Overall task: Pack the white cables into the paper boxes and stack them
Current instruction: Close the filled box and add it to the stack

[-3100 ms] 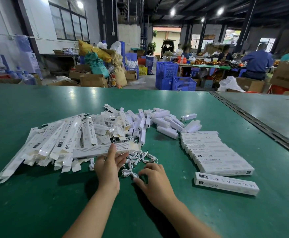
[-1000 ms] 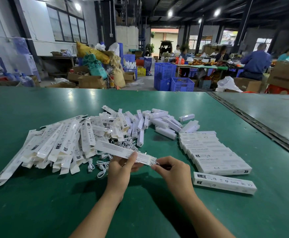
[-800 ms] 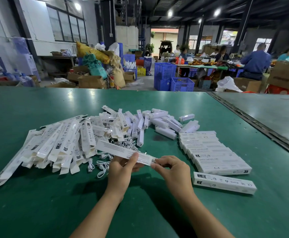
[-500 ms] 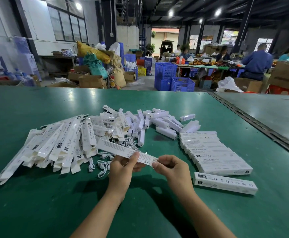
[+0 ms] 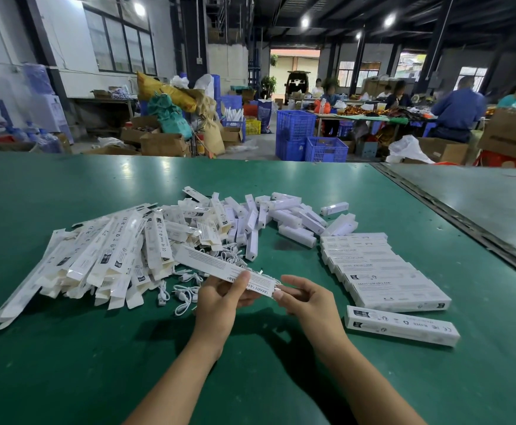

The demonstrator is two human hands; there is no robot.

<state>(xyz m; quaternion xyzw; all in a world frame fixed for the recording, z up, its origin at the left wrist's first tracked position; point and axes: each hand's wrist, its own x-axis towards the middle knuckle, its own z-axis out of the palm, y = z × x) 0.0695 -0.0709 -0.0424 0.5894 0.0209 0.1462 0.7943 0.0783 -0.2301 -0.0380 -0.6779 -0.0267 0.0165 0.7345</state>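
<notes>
**One paper box held in both hands above the cables**

At lower centre of the frame, the left hand (image 5: 220,297) grips a long white paper box (image 5: 217,265), with the thumb on top over the printed lettering and the fingers curled underneath. The box is lifted off the green table (image 5: 66,363) and slants from upper left down to the right. The right hand (image 5: 309,300) meets it at its lower right end, where thumb and forefinger are pinched together on the tip of the box. Whether a cable is caught between them is too small to tell.

Loose white cables (image 5: 186,294) lie coiled on the table just below and left of the held box, partly under it. Left of centre, a heap of flat boxes (image 5: 112,253) fans out towards the left edge. Above centre is a pile of small white pieces (image 5: 284,216). Right of centre, packed boxes (image 5: 382,271) lie side by side in a neat overlapping row, and a single box (image 5: 401,325) lies apart just below it, towards the lower right.

Beyond the table's far edge, blue crates (image 5: 309,139) stand at upper centre, and people sit at a worktable at upper right.
</notes>
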